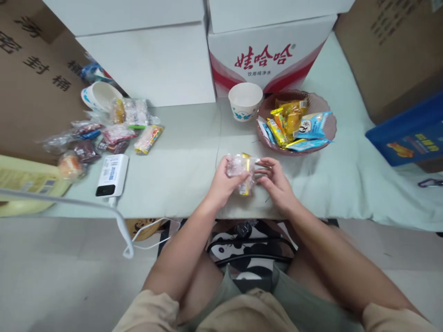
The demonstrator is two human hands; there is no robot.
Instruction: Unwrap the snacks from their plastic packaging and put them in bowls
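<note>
My left hand [223, 182] is closed on a snack packet [245, 177] in clear crinkled plastic with a yellow strip, held just above the cloth near the front edge. Its thumb lies across the packet's front. My right hand [276, 182] is at the packet's right edge, fingers bent and apart from the thumb; whether the fingertips touch the wrapper I cannot tell. Beyond the hands stands a white paper cup [245, 102] with a blue-green print. To its right, a pink-tinted clear bowl [327, 103] holds several yellow and blue snack packets [313, 125].
On the left lie several wrapped snacks [119, 133], a tipped paper cup [100, 96] and a white power bank [112, 175] with a cable. White cartons [270, 60] line the back. A brown box [31, 87] and a blue package [411, 133] flank the sides.
</note>
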